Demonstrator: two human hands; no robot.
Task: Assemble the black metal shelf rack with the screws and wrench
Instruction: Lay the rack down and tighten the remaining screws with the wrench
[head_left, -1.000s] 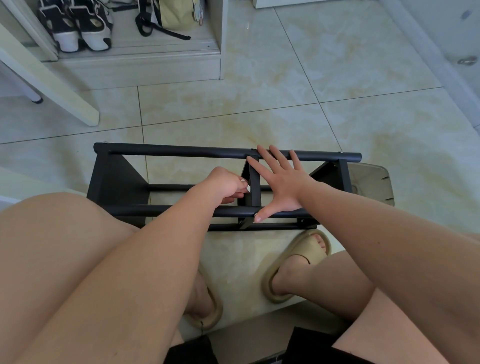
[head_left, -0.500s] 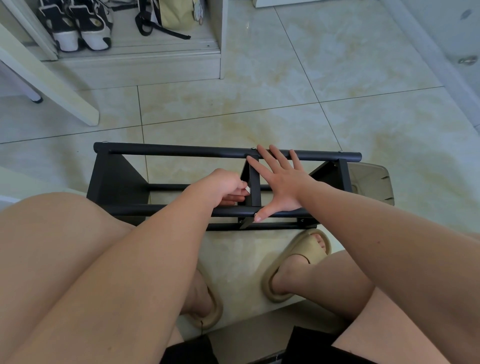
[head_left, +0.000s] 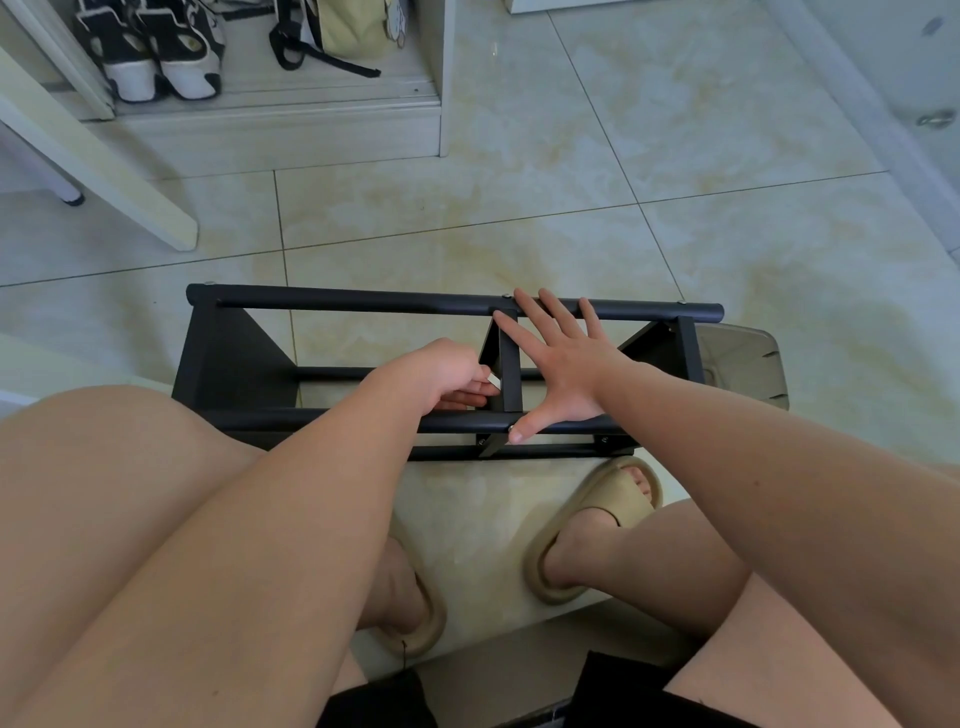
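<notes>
A seated person leans over a black metal shelf rack (head_left: 228, 364) lying on its side on the pale tiled floor (head_left: 571, 208), just beyond the person's sandalled feet. The right hand (head_left: 566, 374) is spread wide and flat across the rack's open frame. Its fingertips (head_left: 524, 299) rest on the far rail (head_left: 363, 302) and its thumb presses the near rail (head_left: 311, 420), right of the rack's middle upright (head_left: 510, 364). The left hand (head_left: 441, 374) sits against the left side of that upright, fingers curled and pinching a small silvery piece (head_left: 493, 383). Whether the piece is the wrench cannot be told. Tan sandals (head_left: 613, 514) stand on the near side of the rack. A translucent grey plastic item (head_left: 737, 364) lies at the rack's right end. Well beyond the rack's left end, black-and-white sneakers (head_left: 156, 47) and a yellowish bag (head_left: 353, 26) sit on a low shelf.
</notes>
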